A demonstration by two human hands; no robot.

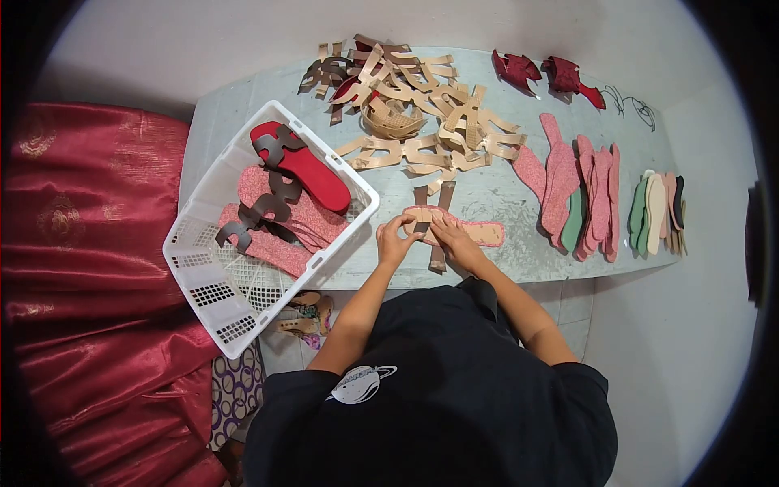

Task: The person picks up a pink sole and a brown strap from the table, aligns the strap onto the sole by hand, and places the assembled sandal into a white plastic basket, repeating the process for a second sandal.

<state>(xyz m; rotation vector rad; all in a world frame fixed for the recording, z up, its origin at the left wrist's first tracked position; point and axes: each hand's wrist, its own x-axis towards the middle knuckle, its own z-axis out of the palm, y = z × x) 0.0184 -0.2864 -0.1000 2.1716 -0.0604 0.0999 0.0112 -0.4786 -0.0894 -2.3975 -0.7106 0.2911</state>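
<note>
Nearest us, the dark shirt (438, 365) of the person, at six o'clock from the sole; we take that sole as the hub, twelve being the table's far side. At the far left, toward nine, red shiny cloth (97, 268) hangs in folds; next, also at nine, a white crate (274, 307) sits tilted at the table's edge; in it a red sandal (312, 174) and pink glittery ones with dark straps, loosely stacked; we judge the crate stands there to be within the left hand's reach.

From eleven to one, tan uppers (466, 150) lie heaped, probably pushed back to give the hands room. At the hub, on the grey table (487, 185), the pink-edged sole (487, 234) lies tan face up; dark strap (447, 195) ends jut out at twelve and six; left hand (394, 243) curls at the sole's left end, thumb and fingers bent beside a dark flap; whether they pinch it we cannot tell; right hand (456, 243) is spread flat on the sole, clamped on nothing, seemingly to steady it.

Rightward: maroon uppers (516, 71) at one; pink soles (560, 178) at two, overlapping, likely fanned for easy picking; black wire (641, 114) beyond them; cream sole (656, 215) among green and black ones at three, apparently grouped by colour.
</note>
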